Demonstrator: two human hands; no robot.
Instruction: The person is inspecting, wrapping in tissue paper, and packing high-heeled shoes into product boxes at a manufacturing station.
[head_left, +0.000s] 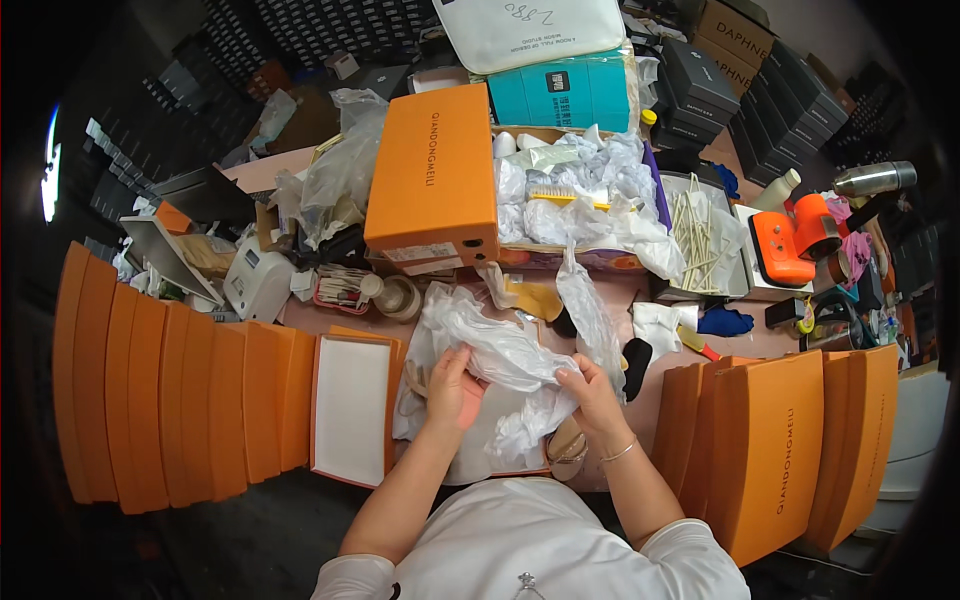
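Note:
My left hand (456, 389) and my right hand (593, 400) are both closed on a thin, crinkled white wrapping sheet (505, 352), one at each side. The sheet is bunched between them, and a loose part hangs down near my right hand. Beneath it lies an open box (470, 462) with more pale wrapping in it, mostly hidden by the sheet and my arms. By my right wrist sits a beige sandal-like shoe (567, 442), partly covered. Left of my left forearm leans an orange box part with a white inside (352, 408).
Orange shoeboxes stand in rows at left (180, 390) and right (765, 450). Ahead are a big orange box (432, 175) and a carton of crumpled paper (600, 225) with a yellow brush (566, 196). Further right are thin sticks (697, 235) and an orange device (782, 250).

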